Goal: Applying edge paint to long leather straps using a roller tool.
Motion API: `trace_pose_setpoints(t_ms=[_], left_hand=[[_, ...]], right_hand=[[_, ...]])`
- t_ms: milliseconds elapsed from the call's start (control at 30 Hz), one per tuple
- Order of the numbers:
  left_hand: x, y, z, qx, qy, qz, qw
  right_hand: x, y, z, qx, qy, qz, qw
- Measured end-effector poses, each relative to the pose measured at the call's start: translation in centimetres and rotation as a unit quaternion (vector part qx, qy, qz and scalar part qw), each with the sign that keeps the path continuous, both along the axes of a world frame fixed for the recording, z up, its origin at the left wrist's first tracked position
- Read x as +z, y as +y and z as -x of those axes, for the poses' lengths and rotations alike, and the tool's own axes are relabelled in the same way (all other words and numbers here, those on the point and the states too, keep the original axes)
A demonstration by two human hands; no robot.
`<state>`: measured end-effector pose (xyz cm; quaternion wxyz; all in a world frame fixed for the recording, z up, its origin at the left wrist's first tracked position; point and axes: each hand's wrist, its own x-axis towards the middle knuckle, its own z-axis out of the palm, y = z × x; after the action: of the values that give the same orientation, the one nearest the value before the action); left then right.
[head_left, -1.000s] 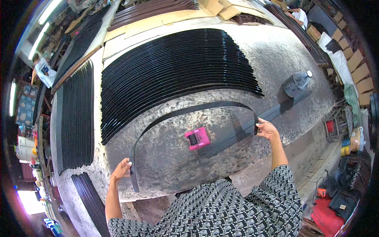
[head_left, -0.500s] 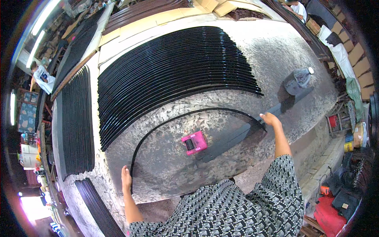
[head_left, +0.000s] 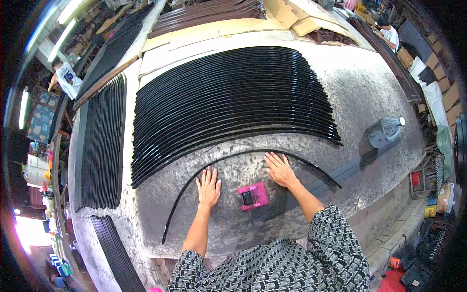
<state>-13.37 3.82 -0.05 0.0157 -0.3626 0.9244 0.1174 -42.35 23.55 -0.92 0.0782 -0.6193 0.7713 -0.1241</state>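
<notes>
A single long, thin black strip (head_left: 238, 153) lies on the worktable in front of me, its line bowed in this wide view. My left hand (head_left: 209, 189) rests with fingers spread, the tips at the left part of the strip. With its fingers stretched out flat, my right hand (head_left: 280, 170) touches the strip right of its middle. Neither hand grips it. Between my forearms sits a small pink plastic case (head_left: 260, 193) with a black roller-like piece in it. Beyond the strip, many similar black strips (head_left: 228, 92) lie side by side in a broad row.
A large clear plastic bottle (head_left: 384, 133) stands at the right. More black strips (head_left: 99, 151) lie at the left, with another bundle (head_left: 116, 253) nearer me. Brown strips (head_left: 209, 19) and cardboard (head_left: 233, 27) are at the far edge. Two people are farther off, left and right.
Both hands have moved inward from near the strip's two ends toward its middle and now lie flat at it. The view has shifted slightly.
</notes>
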Motion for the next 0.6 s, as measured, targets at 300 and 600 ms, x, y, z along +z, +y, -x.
trace_pose_setpoints(t_ms=[300, 600], left_hand=[[0.1, -3.8, 4.2, -0.024, 0.001, 0.002, 1.000], [-0.1, -3.8, 3.7, -0.015, 0.007, 0.010, 1.000]], right_hand=[[0.1, -0.6, 4.8, -0.104, 0.017, 0.003, 0.994], [0.5, 6.6, 9.3, -0.216, 0.041, 0.003, 0.976]])
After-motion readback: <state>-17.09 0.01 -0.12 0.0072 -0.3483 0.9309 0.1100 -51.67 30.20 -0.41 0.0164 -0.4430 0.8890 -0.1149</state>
